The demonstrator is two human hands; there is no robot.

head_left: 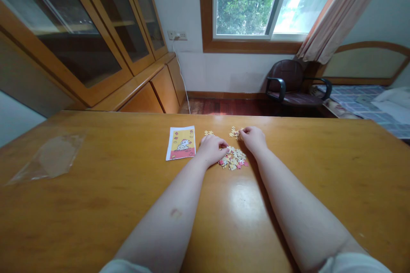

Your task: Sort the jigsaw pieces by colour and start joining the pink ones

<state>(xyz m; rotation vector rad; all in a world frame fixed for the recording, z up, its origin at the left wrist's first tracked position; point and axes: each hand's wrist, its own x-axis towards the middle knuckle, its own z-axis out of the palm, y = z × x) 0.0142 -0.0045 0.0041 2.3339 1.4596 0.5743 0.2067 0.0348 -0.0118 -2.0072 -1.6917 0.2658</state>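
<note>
A loose pile of jigsaw pieces (233, 158), mostly cream and yellow with some pink, lies on the wooden counter (96, 222) between the two hands. The left hand (210, 150) rests palm down with its fingertips at the upper left edge of the pile. Its grip looks drawn together, but I cannot tell whether it is clamped on a piece. The right hand (253, 140) reaches a smaller cluster of pieces (235, 133) just beyond the pile, touching it with its fingertips. This grip also looks closed, though what it holds is partly hidden. A few yellow pieces (209, 133) lie just beyond the left hand.

To the left of these, a printed picture card (180, 143) lies flat, showing a white cartoon animal on yellow and red. Farther left, a clear plastic bag (48, 158) lies flat on the counter.

Past the far edge stand a wooden cabinet with glass doors (80, 42) and a dark leather armchair (288, 85). A white cable (182, 76) runs down from a wall socket (177, 35). Above the armchair is a window (243, 4) with a pink curtain (342, 13) beside it, and a bed (358, 102) shows at the right.
</note>
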